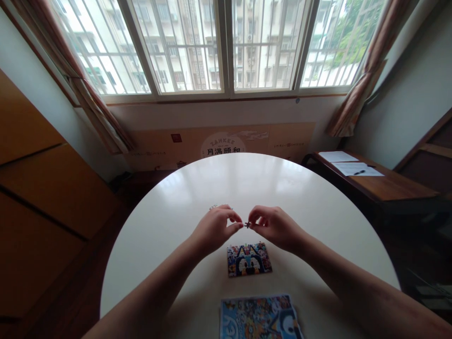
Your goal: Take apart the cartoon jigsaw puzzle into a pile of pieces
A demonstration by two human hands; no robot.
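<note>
Over the middle of the table, a small dark jigsaw piece (pixel 247 225) is between my two hands. My right hand (pixel 273 225) pinches it from the right with thumb and forefinger. From the other side, my left hand (pixel 216 229) has thumb and forefinger closed at the piece's left edge. Just below the hands lies a partly assembled jigsaw puzzle (pixel 249 260) with a blue dog face and an uneven top edge. Loose puzzle pieces (pixel 213 207) lie behind my left hand, which partly hides them.
A colourful printed picture sheet (pixel 259 318) lies near the front of the round white table (pixel 169 212), cut off by the frame. On the right, papers (pixel 356 168) and a pen (pixel 359 172) rest on a wooden side table (pixel 402 183). Barred windows stand behind.
</note>
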